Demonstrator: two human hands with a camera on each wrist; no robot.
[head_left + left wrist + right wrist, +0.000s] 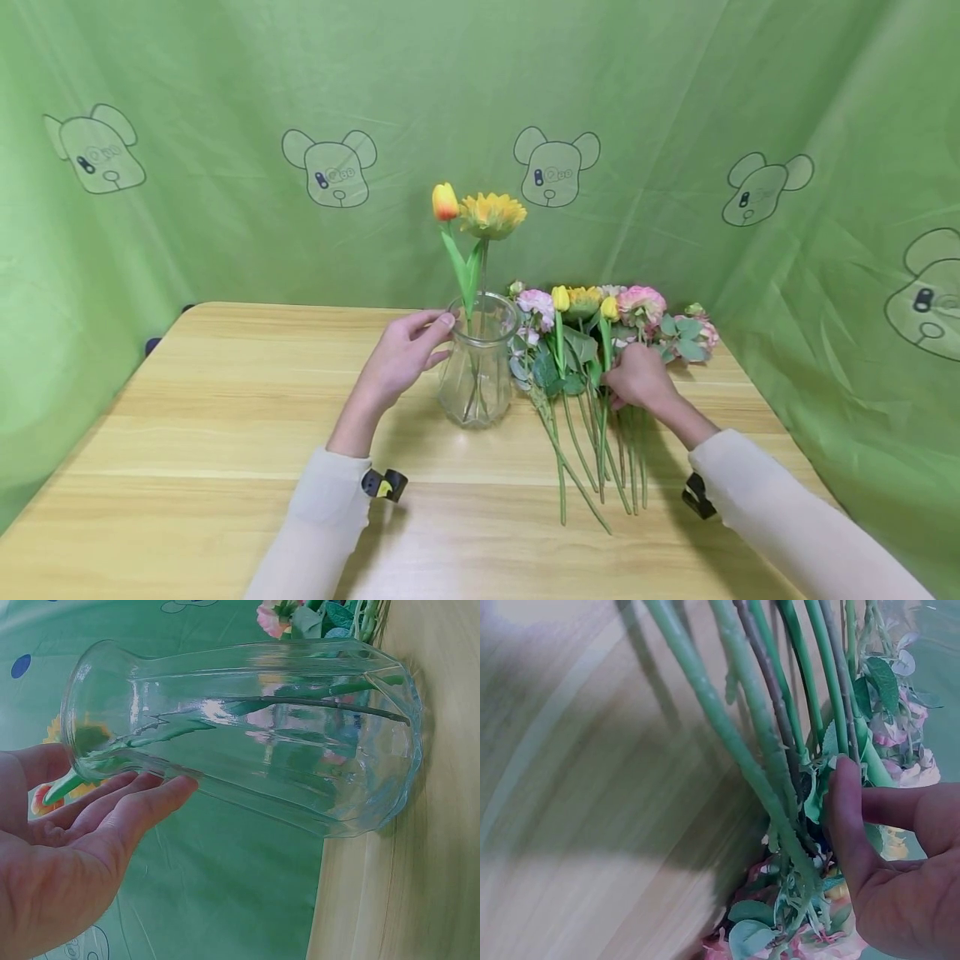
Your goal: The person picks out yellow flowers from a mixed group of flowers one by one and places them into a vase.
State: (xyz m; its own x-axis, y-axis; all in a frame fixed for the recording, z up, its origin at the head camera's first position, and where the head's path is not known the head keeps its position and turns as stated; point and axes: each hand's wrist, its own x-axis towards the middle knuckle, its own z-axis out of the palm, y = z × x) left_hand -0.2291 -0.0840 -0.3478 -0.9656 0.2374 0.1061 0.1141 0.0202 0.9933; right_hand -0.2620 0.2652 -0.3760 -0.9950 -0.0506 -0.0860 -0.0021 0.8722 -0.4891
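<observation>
A clear glass vase (474, 392) stands upright on the table, with a red-and-yellow tulip (445, 202) and a yellow sunflower-like bloom (492, 215) in it. At its left side, my left hand (401, 354) rests its thumb on the rim and its fairly straight fingers against the neck. The left wrist view shows the palm (60, 877) facing the glass without wrapping round it. My right hand (642, 375) is among the flowers lying right of the vase. Its thumb and index finger pinch the green stem of a yellow tulip (609, 309), just below the leaves.
Around the right hand lie pink blooms (642, 305), another yellow tulip (560, 298) and leafy sprigs, their stems (573, 492) pointing toward the front. The wooden table (225, 433) meets a green curtain (420, 100) at the back and sides.
</observation>
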